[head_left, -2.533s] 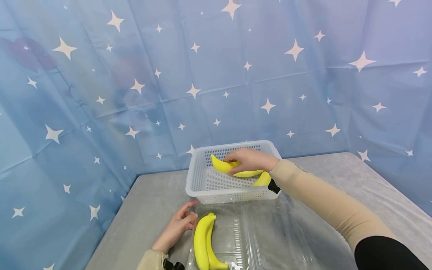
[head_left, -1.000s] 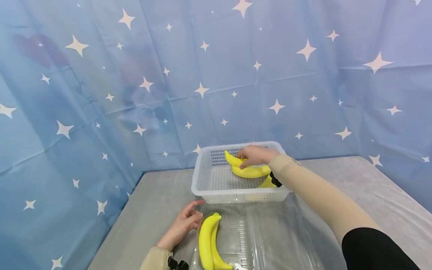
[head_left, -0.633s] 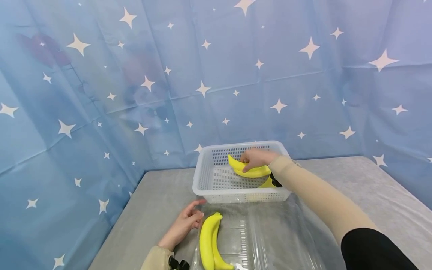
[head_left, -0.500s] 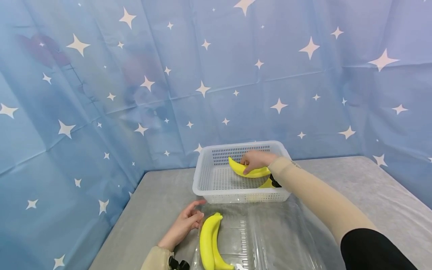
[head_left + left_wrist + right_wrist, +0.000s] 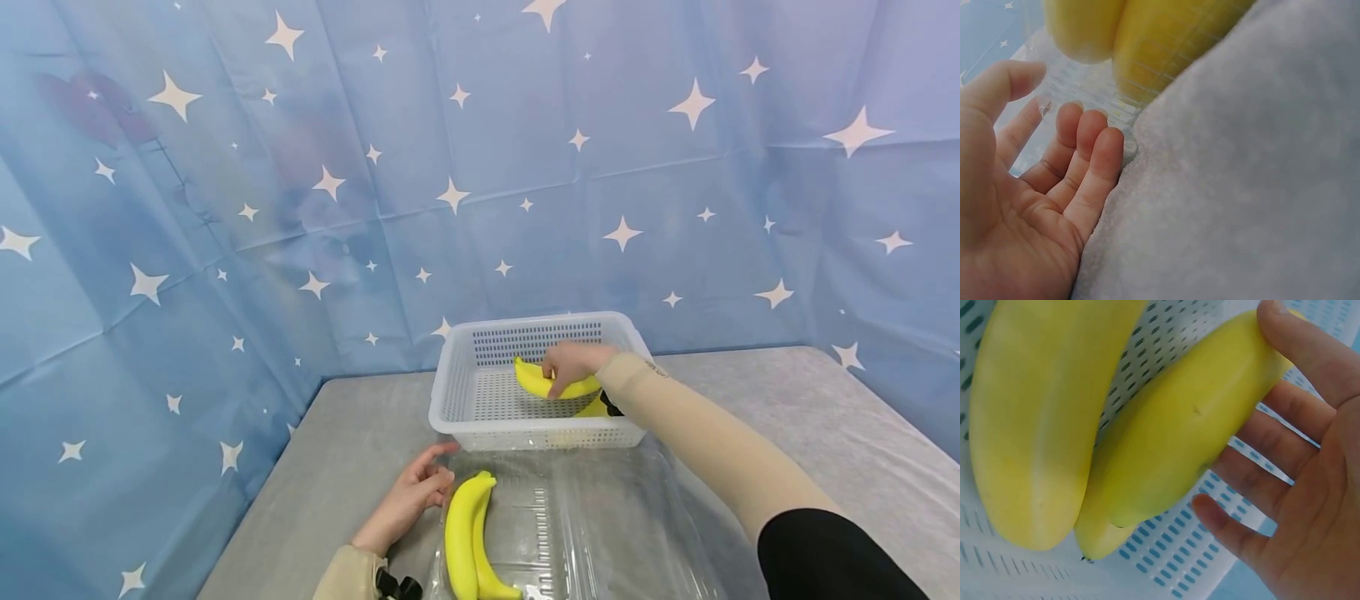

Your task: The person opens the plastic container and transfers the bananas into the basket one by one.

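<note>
Right now the right hand is reaching into the white basket and curling its thumb and fingers around the upper banana, which is lying across a second banana on the perforated floor just beneath the palm. The grip is looking loose: in the right wrist view the fingers are only half wrapped, with the thumb pressing near one end and daylight showing between palm and fruit. My judgement is that a lift from this hold could let the smooth skin slide out, most likely at the unsupported far end. The two fruits are touching along their length, so the lower one may be getting dragged or rolled against the basket wall as the upper one is coming up.

Nearer the body, the left hand is resting relaxed and holding nothing, its fingertips touching the edge of the clear plastic container, which is sitting just to that hand's right. A pair of bananas is already lying inside it, just beside those fingers. The container is looking thin and light, so I am judging that it could skid or flex on the grey table if anything is landing off-centre while this hand is only touching its rim.
</note>
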The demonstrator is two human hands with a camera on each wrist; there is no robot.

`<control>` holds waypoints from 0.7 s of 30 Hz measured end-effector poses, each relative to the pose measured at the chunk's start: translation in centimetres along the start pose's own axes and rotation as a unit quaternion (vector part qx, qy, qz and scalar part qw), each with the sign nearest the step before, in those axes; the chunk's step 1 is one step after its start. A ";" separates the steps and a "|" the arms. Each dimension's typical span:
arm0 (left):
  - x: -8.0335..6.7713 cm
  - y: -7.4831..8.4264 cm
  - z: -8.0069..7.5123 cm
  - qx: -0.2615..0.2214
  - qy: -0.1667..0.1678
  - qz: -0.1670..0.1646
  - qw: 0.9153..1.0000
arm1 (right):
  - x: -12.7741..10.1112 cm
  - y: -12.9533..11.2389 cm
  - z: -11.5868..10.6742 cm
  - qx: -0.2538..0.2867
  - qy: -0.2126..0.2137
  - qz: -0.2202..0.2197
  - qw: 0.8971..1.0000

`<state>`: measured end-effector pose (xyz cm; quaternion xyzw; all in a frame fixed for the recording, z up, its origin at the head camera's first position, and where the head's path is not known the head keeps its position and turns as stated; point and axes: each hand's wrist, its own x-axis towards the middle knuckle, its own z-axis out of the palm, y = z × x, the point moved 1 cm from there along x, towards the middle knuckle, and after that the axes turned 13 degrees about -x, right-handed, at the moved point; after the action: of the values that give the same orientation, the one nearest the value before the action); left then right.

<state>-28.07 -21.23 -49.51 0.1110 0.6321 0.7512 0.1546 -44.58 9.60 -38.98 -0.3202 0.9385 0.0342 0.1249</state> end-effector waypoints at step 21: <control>0.1 0.1 0.0 -0.009 -0.008 -0.004 1.000 | 0.5 0.9 1.6 0.026 -0.029 -0.016 0.999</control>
<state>-28.20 -21.25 -49.39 0.1133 0.6242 0.7554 0.1640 -45.17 10.27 -40.66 -0.3311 0.9296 0.0173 0.1610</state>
